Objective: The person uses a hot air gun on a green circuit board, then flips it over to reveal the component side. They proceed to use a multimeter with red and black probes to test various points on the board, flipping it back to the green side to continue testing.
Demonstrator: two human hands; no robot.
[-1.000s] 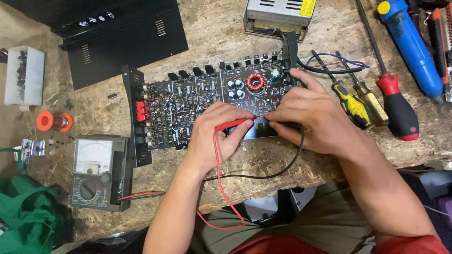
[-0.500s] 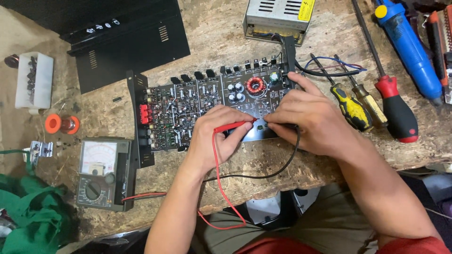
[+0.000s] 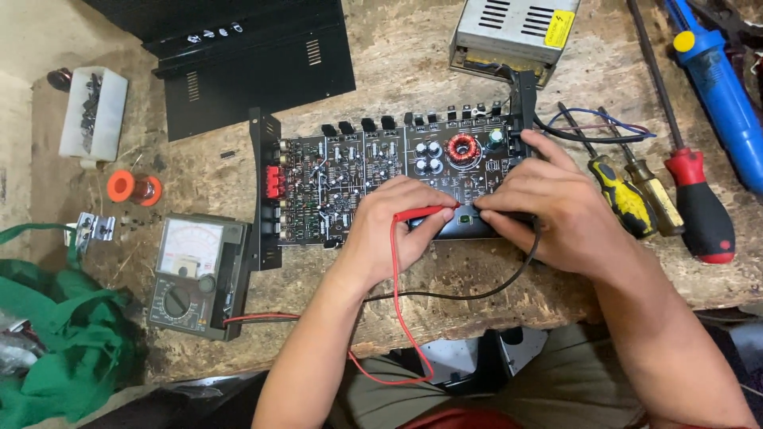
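A rough wooden worktop (image 3: 413, 48) carries everything; a black vented cover (image 3: 254, 59) lies at its far left; the dark circuit board (image 3: 381, 175) sits at the centre in a black frame; a grey power supply (image 3: 509, 28) stands beyond it; an analogue multimeter (image 3: 195, 274) lies near the board's left end; the left hand (image 3: 393, 230), its grip closed on the red probe (image 3: 421, 213), rests on the board's near edge; the right hand (image 3: 548, 206) presses the board just beside it, and whether its grip holds the black lead (image 3: 477, 292) I cannot tell
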